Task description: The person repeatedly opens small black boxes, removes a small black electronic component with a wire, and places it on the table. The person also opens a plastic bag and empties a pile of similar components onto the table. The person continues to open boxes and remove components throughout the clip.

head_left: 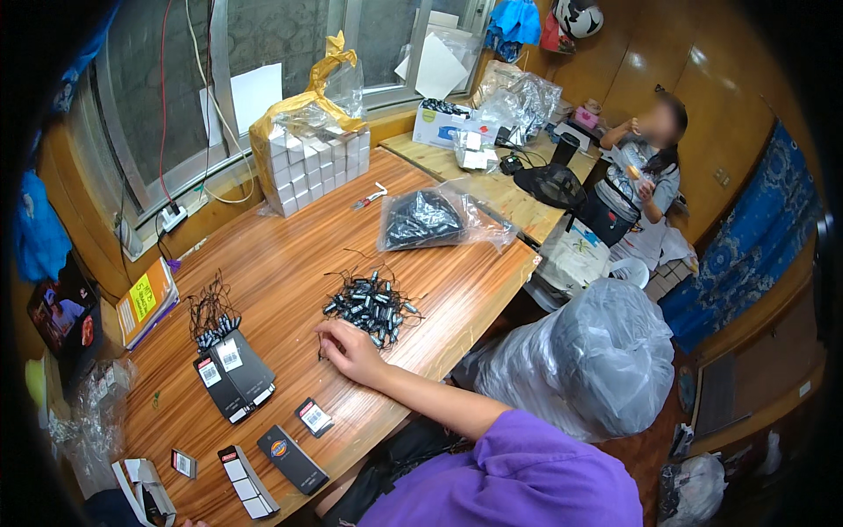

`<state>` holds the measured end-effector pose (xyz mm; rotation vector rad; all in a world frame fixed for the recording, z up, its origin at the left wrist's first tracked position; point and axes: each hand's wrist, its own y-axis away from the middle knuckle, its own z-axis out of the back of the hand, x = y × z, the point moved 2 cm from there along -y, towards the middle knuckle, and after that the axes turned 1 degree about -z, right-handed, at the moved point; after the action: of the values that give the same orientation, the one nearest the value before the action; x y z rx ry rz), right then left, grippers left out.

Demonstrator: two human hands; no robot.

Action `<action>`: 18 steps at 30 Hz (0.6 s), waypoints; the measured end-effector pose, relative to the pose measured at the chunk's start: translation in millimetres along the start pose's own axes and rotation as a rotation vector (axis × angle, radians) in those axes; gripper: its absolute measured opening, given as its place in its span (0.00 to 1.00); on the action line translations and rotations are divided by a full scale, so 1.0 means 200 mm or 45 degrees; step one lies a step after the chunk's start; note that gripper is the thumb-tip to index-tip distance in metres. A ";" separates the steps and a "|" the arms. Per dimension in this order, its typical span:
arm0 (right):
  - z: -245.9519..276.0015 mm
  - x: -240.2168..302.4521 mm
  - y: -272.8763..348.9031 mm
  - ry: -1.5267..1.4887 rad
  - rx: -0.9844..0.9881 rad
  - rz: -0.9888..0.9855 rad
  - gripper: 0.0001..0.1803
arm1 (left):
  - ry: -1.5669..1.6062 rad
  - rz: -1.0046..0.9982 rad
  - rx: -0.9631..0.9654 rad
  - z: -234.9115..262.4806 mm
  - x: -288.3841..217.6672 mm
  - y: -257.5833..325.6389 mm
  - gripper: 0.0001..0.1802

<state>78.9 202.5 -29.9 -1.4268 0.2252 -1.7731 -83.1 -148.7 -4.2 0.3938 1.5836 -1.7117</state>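
Plainly, the pile [373, 303] of small black cylindrical parts w/ thin wire leads lies mid-table, near the front edge. The right hand [349, 350] is set at its near-left side, fingers bent, tips down on the table [290, 255]. Whether a part is pinched cannot be told. Of the left hand [195, 523] only a sliver is seen at the lower edge, so its state cannot be told either.

Risks, as judged: the leads look tangled, so several parts could be dragged along when one is pulled. Parts nearest the front edge could be knocked off toward the grey bag [597, 351] below.

Packages etc.:
- Two flat black packs [233, 373] w/ white barcode labels lie left of the hand, just below a second bunch [211, 321] of wired parts.
- A small black pack [313, 416] is nearer the front edge.
- A long black pack [292, 458] w/ a round orange mark lies by it.
- A clear bag [430, 218] of black parts lies beyond the pile.
- White boxes [307, 154] are stacked by the window, in plastic w/ yellow tape.
- A yellow-orange booklet [145, 299] lies at far left.
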 end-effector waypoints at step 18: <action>-0.29 1.16 -0.13 -2.353 1.558 0.371 0.22 | -0.080 0.041 0.007 0.05 0.19 0.00 0.24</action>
<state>12.5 39.8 135.7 -1.2892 -1.2685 0.2715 -105.8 -170.2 -27.0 0.3630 1.5199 -1.6882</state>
